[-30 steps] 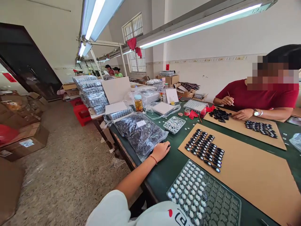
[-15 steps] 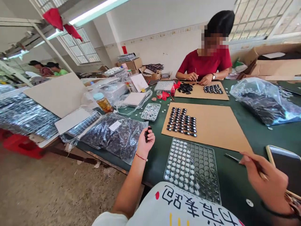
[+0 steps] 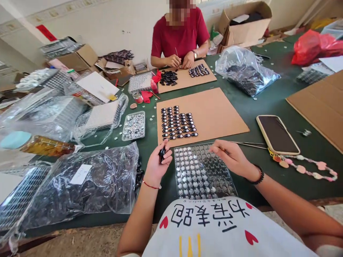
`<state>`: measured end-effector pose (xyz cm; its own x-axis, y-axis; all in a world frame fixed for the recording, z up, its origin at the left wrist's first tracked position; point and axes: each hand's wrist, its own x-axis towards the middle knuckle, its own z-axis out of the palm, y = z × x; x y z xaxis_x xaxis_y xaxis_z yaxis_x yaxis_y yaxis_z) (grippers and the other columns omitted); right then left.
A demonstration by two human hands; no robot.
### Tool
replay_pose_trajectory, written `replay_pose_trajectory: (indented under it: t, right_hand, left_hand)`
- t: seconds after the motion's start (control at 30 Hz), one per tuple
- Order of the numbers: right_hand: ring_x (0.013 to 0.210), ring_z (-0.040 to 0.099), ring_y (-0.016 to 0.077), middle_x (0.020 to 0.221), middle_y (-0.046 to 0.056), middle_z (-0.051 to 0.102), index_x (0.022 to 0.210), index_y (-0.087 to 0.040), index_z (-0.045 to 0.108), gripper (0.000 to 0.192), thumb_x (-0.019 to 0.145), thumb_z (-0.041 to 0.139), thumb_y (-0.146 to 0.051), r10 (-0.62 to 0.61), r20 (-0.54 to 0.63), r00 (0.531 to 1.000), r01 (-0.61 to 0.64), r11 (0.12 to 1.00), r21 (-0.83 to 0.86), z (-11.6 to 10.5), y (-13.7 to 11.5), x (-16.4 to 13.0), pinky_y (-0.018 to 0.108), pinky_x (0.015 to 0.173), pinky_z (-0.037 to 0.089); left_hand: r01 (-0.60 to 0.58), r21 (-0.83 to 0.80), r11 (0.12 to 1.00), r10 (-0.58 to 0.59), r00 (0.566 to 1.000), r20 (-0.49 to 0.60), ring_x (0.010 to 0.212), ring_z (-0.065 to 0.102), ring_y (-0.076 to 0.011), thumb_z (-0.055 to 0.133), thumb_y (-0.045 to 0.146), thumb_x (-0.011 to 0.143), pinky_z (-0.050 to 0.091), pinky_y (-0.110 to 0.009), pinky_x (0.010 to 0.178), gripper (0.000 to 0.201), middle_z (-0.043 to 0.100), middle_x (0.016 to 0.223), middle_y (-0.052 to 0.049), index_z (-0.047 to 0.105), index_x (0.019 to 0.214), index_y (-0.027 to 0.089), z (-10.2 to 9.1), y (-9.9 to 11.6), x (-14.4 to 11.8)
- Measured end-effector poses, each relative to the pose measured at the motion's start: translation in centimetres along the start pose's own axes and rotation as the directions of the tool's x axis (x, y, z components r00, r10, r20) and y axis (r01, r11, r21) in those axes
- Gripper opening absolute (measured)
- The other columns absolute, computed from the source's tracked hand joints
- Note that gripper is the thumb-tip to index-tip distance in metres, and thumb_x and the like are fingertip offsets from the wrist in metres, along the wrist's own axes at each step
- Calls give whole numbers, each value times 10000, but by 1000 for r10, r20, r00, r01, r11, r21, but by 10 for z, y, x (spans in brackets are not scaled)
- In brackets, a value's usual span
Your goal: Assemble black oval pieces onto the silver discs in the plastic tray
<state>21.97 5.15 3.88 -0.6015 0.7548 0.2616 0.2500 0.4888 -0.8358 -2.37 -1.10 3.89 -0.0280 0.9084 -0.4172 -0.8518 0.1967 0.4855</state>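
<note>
My left hand [image 3: 158, 160] is closed around several small glossy black pieces [image 3: 162, 155], held upright just left of the clear plastic tray [image 3: 175, 171]. That tray has dimpled cells; round pale discs fill its left part. My right hand [image 3: 232, 157] hovers over the tray's upper right with its fingers bent together, and whatever is between the fingertips is hidden. Thin metal tweezers [image 3: 253, 144] stretch from behind that hand toward the phone; whether the hand touches them is unclear. Beyond the tray, black oval pieces with white tops [image 3: 179, 123] stand in rows on a cardboard sheet [image 3: 211, 114].
A bag of dark pieces [image 3: 107, 182] lies at left, near a jar [image 3: 45, 142] and a small box of silvery discs [image 3: 134, 125]. At right are a phone [image 3: 278, 134] with a bead strap. Across the table, a person in red [image 3: 179, 39] works at another cardboard sheet.
My view has swung to the right. My right hand has moved left from beside the phone to over the tray. The left hand still grips the black pieces.
</note>
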Motion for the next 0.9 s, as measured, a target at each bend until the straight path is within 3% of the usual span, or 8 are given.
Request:
replay_pose_trajectory:
  t: [0.13, 0.23, 0.37, 0.47, 0.6, 0.73, 0.83, 0.9]
  right_hand:
    - [656, 474, 113, 735, 28, 505, 808, -151, 516, 327, 914, 269, -337, 30, 44, 999, -36, 987, 159, 11, 11, 3, 235, 602, 382]
    - [599, 434, 103, 684, 13, 480, 786, -151, 488, 306, 914, 272, -326, 66, 158, 985, -78, 995, 68, 15, 20, -1, 232, 573, 353]
    - [577, 416, 103, 653, 10, 478, 719, -156, 461, 285, 902, 301, -304, 34, 324, 945, -15, 998, -62, 19, 23, -5, 228, 554, 327]
    - [554, 407, 100, 639, 10, 480, 693, -160, 455, 296, 901, 291, -293, 0, 346, 938, 40, 993, -107, 23, 22, -5, 227, 549, 322]
    - [573, 435, 103, 666, 18, 513, 712, -156, 483, 281, 896, 309, -276, 23, 355, 935, 39, 985, -168, 25, 25, -5, 232, 566, 338]
    - [619, 460, 111, 698, 24, 526, 759, -154, 510, 242, 891, 339, -265, 13, 278, 961, 23, 992, -126, 23, 26, -6, 238, 586, 357]
    - [653, 467, 112, 726, 27, 524, 819, -157, 526, 202, 886, 361, -252, -15, 120, 993, 19, 999, -26, 19, 23, -9, 241, 605, 373]
    - [661, 472, 111, 748, 31, 532, 853, -160, 536, 189, 884, 372, -251, -21, 28, 999, 20, 999, 43, 17, 19, -11, 242, 606, 383]
  left_hand:
    - [106, 48, 993, -104, 994, -39, 446, 336, -9, 431, 134, 826, 263, -85, 309, 184, 514, 775, -19, 527, 982, 132, -6, -14, 2]
    - [119, 51, 992, -114, 989, -94, 435, 329, -12, 438, 150, 830, 263, -94, 306, 124, 534, 777, -15, 536, 906, 139, -7, -18, 4]
    - [182, -11, 983, -181, 968, -171, 453, 365, -15, 415, 159, 845, 276, -91, 315, 125, 550, 784, -30, 517, 781, 123, -6, -20, 6]
    - [195, -31, 980, -197, 966, -165, 500, 422, -18, 444, 188, 838, 272, -77, 316, 111, 568, 860, -43, 540, 821, 135, -7, -22, 7]
    - [176, 15, 984, -173, 976, -130, 426, 368, 1, 520, 219, 799, 254, -75, 312, 137, 525, 698, 8, 570, 910, 156, -11, -26, 9]
    - [15, 357, 934, 34, 991, -130, 385, 357, -11, 588, 268, 744, 238, -99, 312, 229, 493, 582, 34, 562, 943, 157, -10, -34, 11]
    - [-62, 656, 752, 171, 980, -104, 370, 384, -35, 594, 334, 726, 239, -116, 314, 218, 505, 510, 33, 571, 854, 159, -3, -41, 11]
    - [-52, 791, 609, 162, 985, -59, 383, 408, -51, 593, 369, 715, 271, -130, 332, 234, 511, 473, 18, 597, 767, 141, 4, -46, 10]
